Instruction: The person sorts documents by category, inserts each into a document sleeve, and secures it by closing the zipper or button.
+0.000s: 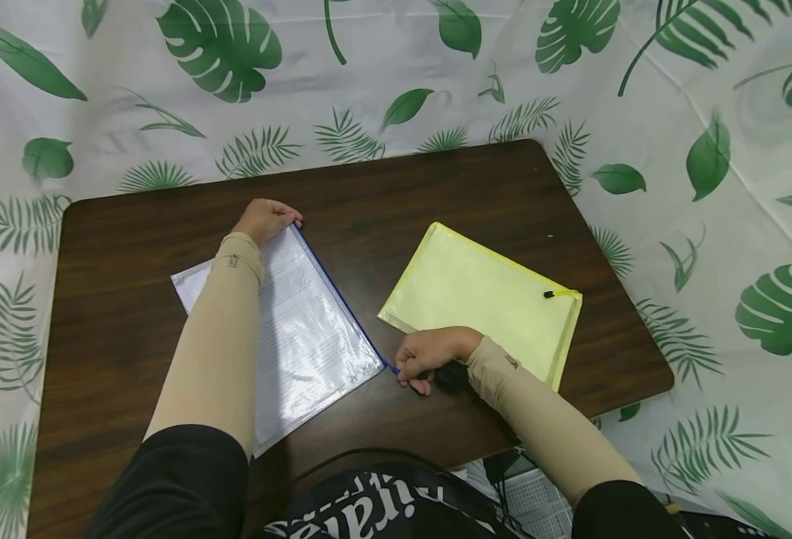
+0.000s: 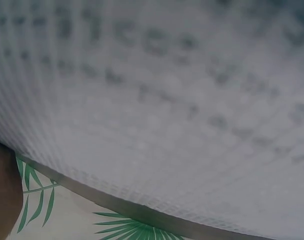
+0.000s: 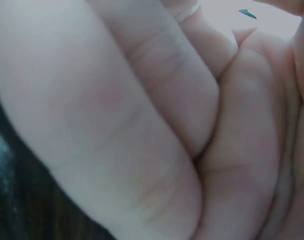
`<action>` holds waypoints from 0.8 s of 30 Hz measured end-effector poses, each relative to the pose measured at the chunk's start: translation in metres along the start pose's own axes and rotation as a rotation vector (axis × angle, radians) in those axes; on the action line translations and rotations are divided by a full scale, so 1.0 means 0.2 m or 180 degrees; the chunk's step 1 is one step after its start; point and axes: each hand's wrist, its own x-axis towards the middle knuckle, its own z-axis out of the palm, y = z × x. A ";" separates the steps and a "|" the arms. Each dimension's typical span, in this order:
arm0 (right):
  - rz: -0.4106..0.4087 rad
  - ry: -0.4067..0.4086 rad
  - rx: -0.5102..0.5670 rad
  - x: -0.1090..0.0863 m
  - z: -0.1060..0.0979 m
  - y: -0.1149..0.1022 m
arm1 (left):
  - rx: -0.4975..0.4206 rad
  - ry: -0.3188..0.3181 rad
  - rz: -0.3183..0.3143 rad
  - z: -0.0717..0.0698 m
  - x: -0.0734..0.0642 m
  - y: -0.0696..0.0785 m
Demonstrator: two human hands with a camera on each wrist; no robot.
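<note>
A clear mesh zip pouch (image 1: 311,329) with a blue zipper edge lies slanted on the table, lined paper showing through it. My left hand (image 1: 266,219) pinches its far corner at the end of the zipper. At the near end of that zipper, my right hand (image 1: 431,355) pinches the blue zipper pull (image 1: 392,367) between thumb and finger. Printed text on a white sheet, blurred, shows through the pouch mesh (image 2: 141,120) in the left wrist view. The right wrist view is filled by curled fingers (image 3: 116,115), which hide the pull.
A yellow zip pouch (image 1: 483,292) with a black-tipped yellow pull (image 1: 558,293) lies to the right, partly under my right wrist. The brown table (image 1: 133,247) has rounded corners. A leaf-print sheet (image 1: 396,52) surrounds it, and a white wire basket (image 1: 537,501) stands below the near edge.
</note>
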 end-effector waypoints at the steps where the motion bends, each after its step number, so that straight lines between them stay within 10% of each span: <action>1: 0.0004 0.0000 -0.0023 0.00 0.00 0.00 | -0.0002 0.0006 -0.0003 0.00 0.00 0.00; 24: 0.0004 -0.0024 -0.0091 0.01 -0.01 0.01 | -0.0071 0.0003 -0.0040 -0.01 -0.02 0.01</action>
